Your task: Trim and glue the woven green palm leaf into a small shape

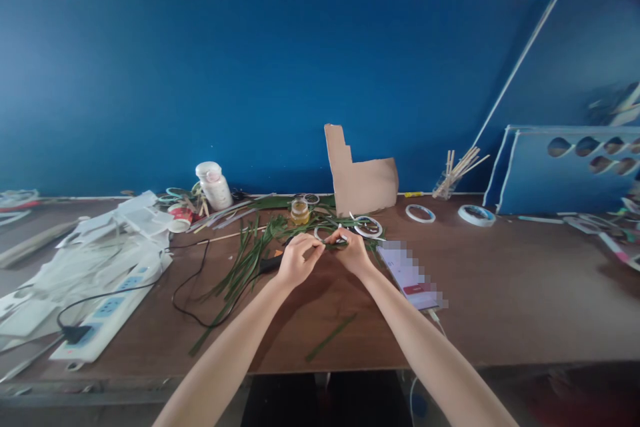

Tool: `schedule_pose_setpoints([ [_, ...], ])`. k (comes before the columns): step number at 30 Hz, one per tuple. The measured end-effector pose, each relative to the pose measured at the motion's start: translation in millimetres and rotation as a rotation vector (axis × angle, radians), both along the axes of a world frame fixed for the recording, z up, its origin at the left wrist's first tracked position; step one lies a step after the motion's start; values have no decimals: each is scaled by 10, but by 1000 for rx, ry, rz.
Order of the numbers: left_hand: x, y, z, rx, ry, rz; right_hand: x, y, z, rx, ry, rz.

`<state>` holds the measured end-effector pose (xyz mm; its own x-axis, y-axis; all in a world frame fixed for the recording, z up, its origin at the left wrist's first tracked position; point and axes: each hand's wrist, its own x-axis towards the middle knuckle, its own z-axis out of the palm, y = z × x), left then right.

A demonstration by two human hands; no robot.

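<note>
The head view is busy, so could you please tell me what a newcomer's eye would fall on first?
Probably the left hand and right hand, close together near the middle, beside long green strips on the brown table. Behind them, an angular cardboard cutout stands out against the blue panel. At the picture's left, a white power strip lies beside a heap of white scraps.

Brown counter (540,293), lower half of frame. On it: white scraps (95,260), power strip (113,312) at left; white bottle (215,190), red cup (180,219) left of center; green strips (250,257) center, one loose lower center; phone (407,273) right of center; two white rings (477,221) farther right.
</note>
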<state>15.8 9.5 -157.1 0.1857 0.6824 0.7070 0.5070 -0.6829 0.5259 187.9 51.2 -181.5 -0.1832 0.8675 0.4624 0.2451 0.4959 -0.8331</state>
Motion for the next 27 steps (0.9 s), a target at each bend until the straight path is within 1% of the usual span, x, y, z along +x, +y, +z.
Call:
schedule_pose_setpoints([
  [3, -9, -23, 20, -3, 1, -14, 0, 17, -12, -3, -1, -14],
  [4, -12, -24, 29, 2, -5, 2, -1, 26, -20, -4, 7, -13],
  [5, -13, -20, 40, 7, -18, 41, -1, 37, -30, -7, 20, -10],
  [7, -15, 6, 73, -7, -44, 173, -2, 61, -54, -15, 50, -10],
  [9, -24, 46, 124, -82, -7, 309, -3, 81, -76, -21, 59, -12],
  [11, -58, 80, 190, -223, 160, 368, -2, 94, -90, -29, 56, -19],
  [14, -188, 83, 280, -444, 524, 385, -2, 98, -85, -57, 79, -29],
  [16, -326, 45, 314, -494, 668, 447, -2, 94, -68, -69, 107, -16],
  [18, -480, -14, 317, -505, 750, 480, -1, 90, -48, -67, 126, 8],
  [20, -615, -77, 293, -524, 817, 450, 1, 86, -33, -63, 128, 22],
  [22, -700, -126, 255, -582, 872, 387, 3, 84, -27, -57, 117, 12],
  [24, -727, -146, 218, -601, 893, 344, 5, 82, -27, -53, 104, 2],
  [27, -688, -120, 194, -568, 912, 336, 7, 81, -26, -47, 97, -1],
])
